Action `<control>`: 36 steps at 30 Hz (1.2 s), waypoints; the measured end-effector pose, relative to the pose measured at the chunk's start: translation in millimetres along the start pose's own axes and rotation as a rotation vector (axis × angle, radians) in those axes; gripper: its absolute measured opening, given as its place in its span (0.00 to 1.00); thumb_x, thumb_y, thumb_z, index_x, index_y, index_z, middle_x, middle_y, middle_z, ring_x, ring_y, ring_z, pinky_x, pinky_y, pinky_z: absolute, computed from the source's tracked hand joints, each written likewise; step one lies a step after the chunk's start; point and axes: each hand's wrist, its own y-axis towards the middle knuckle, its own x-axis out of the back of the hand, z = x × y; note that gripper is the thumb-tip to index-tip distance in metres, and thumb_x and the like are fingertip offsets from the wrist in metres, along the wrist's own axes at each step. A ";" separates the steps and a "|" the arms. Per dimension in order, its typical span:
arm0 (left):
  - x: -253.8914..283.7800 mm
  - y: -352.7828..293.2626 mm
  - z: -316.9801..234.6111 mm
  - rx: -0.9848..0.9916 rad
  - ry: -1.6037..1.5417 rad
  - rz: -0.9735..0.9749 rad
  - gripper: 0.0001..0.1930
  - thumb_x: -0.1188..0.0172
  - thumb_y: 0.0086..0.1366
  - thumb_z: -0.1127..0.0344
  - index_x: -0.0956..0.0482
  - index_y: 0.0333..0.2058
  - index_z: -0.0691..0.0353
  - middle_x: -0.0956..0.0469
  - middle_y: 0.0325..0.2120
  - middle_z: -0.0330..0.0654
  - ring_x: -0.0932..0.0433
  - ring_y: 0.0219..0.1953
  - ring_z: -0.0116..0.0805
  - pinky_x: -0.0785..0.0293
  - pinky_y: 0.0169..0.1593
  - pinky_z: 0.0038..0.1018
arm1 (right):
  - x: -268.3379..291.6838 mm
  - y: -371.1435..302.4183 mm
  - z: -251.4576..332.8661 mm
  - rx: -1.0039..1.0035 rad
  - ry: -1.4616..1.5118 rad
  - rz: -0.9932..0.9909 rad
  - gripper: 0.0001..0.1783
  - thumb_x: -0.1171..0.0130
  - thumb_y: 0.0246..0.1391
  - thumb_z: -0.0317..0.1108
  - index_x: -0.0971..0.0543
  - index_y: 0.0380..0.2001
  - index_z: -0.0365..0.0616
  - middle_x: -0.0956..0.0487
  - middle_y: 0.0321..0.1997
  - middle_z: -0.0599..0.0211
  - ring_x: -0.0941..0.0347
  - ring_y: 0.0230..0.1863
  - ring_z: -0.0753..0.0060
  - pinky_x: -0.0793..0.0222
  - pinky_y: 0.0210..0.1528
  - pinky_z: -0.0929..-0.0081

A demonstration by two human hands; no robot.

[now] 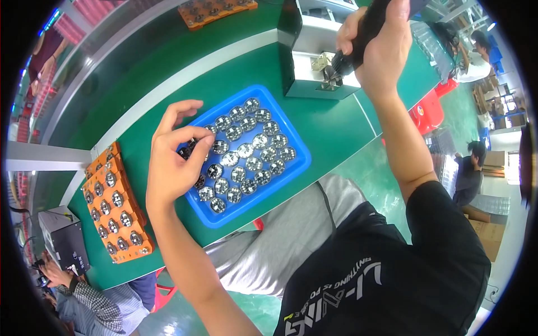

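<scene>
Over the left end of a blue tray (305, 159) is my left hand (171, 162), thumb and index fingertips drawn together in a pinch. Whatever lies between those fingertips is hidden. Rows of shiny round metal parts (245, 150) with faceted-looking faces fill the tray. My right hand (386, 56) is raised at the upper right, wrapped round a black electric screwdriver (370, 33). Its ribbed nose points down at the metal outlet of a grey box-shaped screw feeder (319, 89); the very tip cannot be made out.
Left of the tray stands an orange fixture (134, 224) holding several metal parts. Another orange fixture (196, 22) sits beyond the rail. A grey box (64, 238) is at the far left, near another person's hand (56, 274). Red stools (428, 115) stand to the right.
</scene>
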 end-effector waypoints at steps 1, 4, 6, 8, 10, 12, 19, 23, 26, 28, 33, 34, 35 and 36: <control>-1.2 0.7 1.7 -0.007 -0.001 -0.019 0.05 0.33 0.55 0.76 0.13 0.32 0.66 0.21 0.53 0.49 0.23 0.56 0.50 0.27 0.60 0.42 | 6.2 6.5 -22.4 0.069 0.502 0.256 0.32 0.60 0.73 0.65 0.33 0.49 0.42 0.31 0.15 0.65 0.36 0.10 0.73 0.38 0.15 0.77; 6.5 1.0 3.5 0.024 0.003 -0.045 0.07 0.34 0.54 0.78 0.13 0.33 0.65 0.22 0.53 0.50 0.23 0.56 0.50 0.28 0.61 0.42 | -6.6 2.5 -25.5 0.063 1.334 0.536 0.33 0.61 0.72 0.66 0.33 0.49 0.42 0.31 0.14 0.66 0.37 0.10 0.74 0.39 0.14 0.77; 8.4 3.5 4.2 -0.049 0.009 -0.042 0.07 0.35 0.54 0.79 0.13 0.33 0.65 0.22 0.54 0.50 0.23 0.56 0.50 0.27 0.61 0.41 | -12.5 -0.1 -12.8 0.048 1.454 0.525 0.34 0.63 0.72 0.67 0.33 0.50 0.43 0.32 0.14 0.67 0.38 0.10 0.74 0.38 0.15 0.76; 7.9 2.7 7.0 -0.039 -0.032 -0.038 0.08 0.34 0.52 0.79 0.13 0.33 0.64 0.22 0.55 0.50 0.23 0.57 0.51 0.29 0.63 0.43 | -14.2 2.9 -6.6 0.014 1.489 0.567 0.34 0.64 0.72 0.67 0.33 0.51 0.43 0.31 0.14 0.66 0.38 0.10 0.74 0.37 0.15 0.76; 9.2 -0.4 5.0 -0.059 0.030 0.026 0.10 0.32 0.49 0.78 0.13 0.33 0.63 0.23 0.57 0.49 0.25 0.59 0.52 0.31 0.64 0.44 | -16.6 4.0 -2.4 0.048 1.405 0.564 0.35 0.64 0.73 0.67 0.33 0.52 0.42 0.31 0.14 0.65 0.37 0.10 0.73 0.37 0.15 0.75; 9.1 -3.3 -3.0 -0.034 0.034 0.084 0.13 0.30 0.46 0.77 0.11 0.34 0.61 0.25 0.60 0.47 0.29 0.63 0.53 0.33 0.66 0.45 | -11.4 11.4 -5.4 0.147 1.263 0.538 0.34 0.64 0.73 0.65 0.33 0.53 0.41 0.31 0.15 0.64 0.36 0.10 0.72 0.36 0.15 0.75; -4.2 -2.3 -10.5 0.024 0.139 0.086 0.15 0.24 0.43 0.75 0.11 0.34 0.60 0.27 0.64 0.46 0.33 0.66 0.52 0.36 0.68 0.47 | 3.5 20.3 -12.4 0.309 0.955 0.505 0.35 0.61 0.72 0.67 0.33 0.51 0.40 0.29 0.16 0.63 0.34 0.11 0.72 0.36 0.16 0.75; -8.4 1.1 -12.6 0.030 0.169 0.056 0.12 0.24 0.45 0.75 0.12 0.31 0.63 0.27 0.61 0.46 0.31 0.63 0.51 0.24 0.58 0.42 | 5.9 22.0 -23.7 0.334 0.884 0.508 0.32 0.60 0.73 0.64 0.33 0.49 0.41 0.29 0.15 0.64 0.34 0.11 0.72 0.37 0.15 0.75; -8.0 2.6 -13.2 0.020 0.155 0.058 0.11 0.24 0.45 0.74 0.13 0.30 0.64 0.26 0.60 0.47 0.29 0.61 0.50 0.25 0.58 0.42 | 10.8 22.1 -23.5 0.281 0.859 0.508 0.31 0.60 0.73 0.63 0.32 0.47 0.41 0.29 0.15 0.63 0.35 0.10 0.72 0.37 0.15 0.75; -6.0 0.0 -10.1 0.023 0.160 0.064 0.11 0.24 0.46 0.74 0.13 0.30 0.64 0.26 0.59 0.47 0.28 0.60 0.51 0.25 0.58 0.42 | 2.3 3.3 3.1 0.115 0.454 0.261 0.31 0.60 0.73 0.63 0.32 0.46 0.42 0.30 0.15 0.64 0.36 0.10 0.72 0.37 0.15 0.74; 0.1 3.6 4.8 -0.012 0.017 -0.026 0.08 0.30 0.50 0.75 0.13 0.32 0.63 0.24 0.57 0.49 0.26 0.60 0.52 0.29 0.62 0.42 | 3.7 10.8 -27.9 0.007 1.149 0.665 0.30 0.63 0.73 0.65 0.32 0.47 0.47 0.34 0.13 0.66 0.39 0.09 0.70 0.37 0.15 0.71; 0.7 3.7 5.9 -0.018 -0.003 -0.047 0.08 0.30 0.50 0.76 0.13 0.32 0.64 0.24 0.56 0.49 0.24 0.58 0.52 0.26 0.60 0.41 | -3.1 7.4 -29.8 -0.028 1.257 0.727 0.32 0.65 0.72 0.67 0.33 0.48 0.48 0.34 0.13 0.65 0.39 0.08 0.69 0.37 0.15 0.71; -0.6 5.2 5.2 -0.014 -0.006 -0.053 0.07 0.29 0.50 0.77 0.14 0.31 0.64 0.23 0.56 0.49 0.23 0.58 0.52 0.26 0.60 0.41 | -11.5 2.6 -30.1 -0.016 1.296 0.740 0.33 0.66 0.71 0.69 0.34 0.49 0.48 0.34 0.13 0.65 0.39 0.08 0.69 0.37 0.15 0.71; -0.6 4.2 4.0 0.007 0.004 -0.057 0.07 0.29 0.50 0.77 0.14 0.31 0.64 0.23 0.56 0.49 0.23 0.58 0.52 0.26 0.60 0.41 | -29.6 -5.7 -19.7 -0.004 1.338 0.751 0.35 0.67 0.70 0.71 0.35 0.50 0.48 0.34 0.13 0.65 0.39 0.08 0.69 0.37 0.15 0.71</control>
